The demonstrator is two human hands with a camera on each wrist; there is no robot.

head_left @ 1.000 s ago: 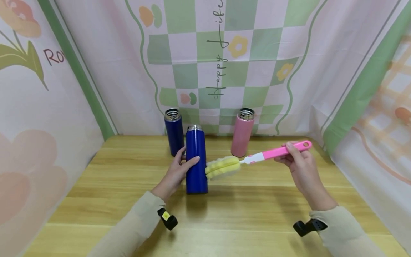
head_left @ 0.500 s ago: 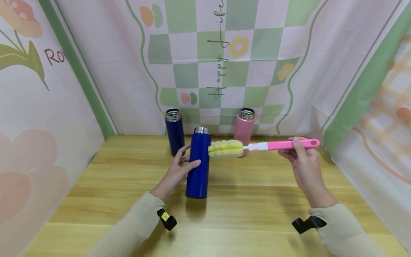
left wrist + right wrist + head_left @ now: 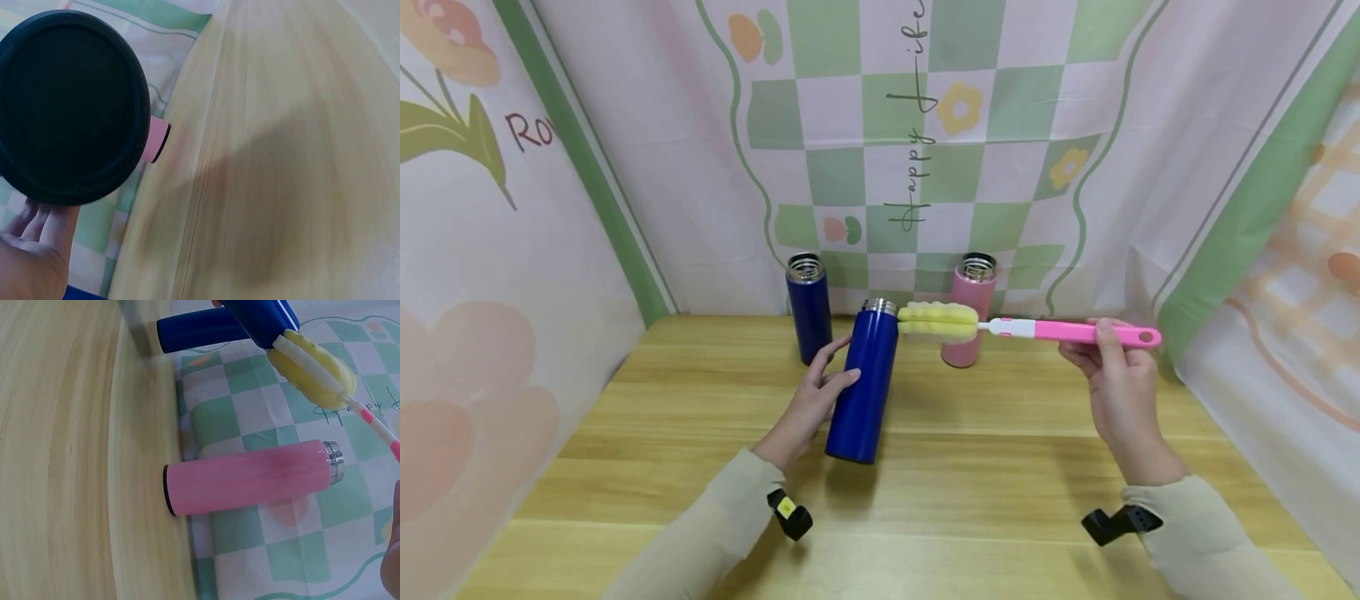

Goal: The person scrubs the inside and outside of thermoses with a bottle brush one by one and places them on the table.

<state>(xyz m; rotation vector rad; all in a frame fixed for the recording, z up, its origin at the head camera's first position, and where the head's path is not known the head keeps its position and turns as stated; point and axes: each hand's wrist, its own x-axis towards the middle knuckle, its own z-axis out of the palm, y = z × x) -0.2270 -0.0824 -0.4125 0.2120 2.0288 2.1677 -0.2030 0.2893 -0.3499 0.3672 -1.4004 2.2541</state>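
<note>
My left hand [image 3: 808, 407] grips a bright blue thermos bottle [image 3: 867, 387] by its side. The bottle is uncapped, raised off the table and leaning right at the top; its dark base [image 3: 69, 106] fills much of the left wrist view. In my right hand [image 3: 1123, 404] is a bottle brush, held by its pink handle [image 3: 1067, 332] almost level. Its yellow sponge head [image 3: 940, 322] points left, with the tip at the bottle's upper right side, just below the steel neck. The right wrist view has the sponge [image 3: 312, 372] against the bottle's outside.
Behind the held bottle, a dark blue thermos [image 3: 809, 321] stands upright and uncapped on the wooden table [image 3: 970, 500]. A pink thermos [image 3: 968, 350], also uncapped, stands at the back right, partly behind the brush. A patterned cloth [image 3: 895, 167] hangs along the table's back edge.
The blue bottle has tilted further, its top going right. The brush has risen and swung level, its sponge sliding from low on the bottle's side to near the neck; the right hand shifted slightly right.
</note>
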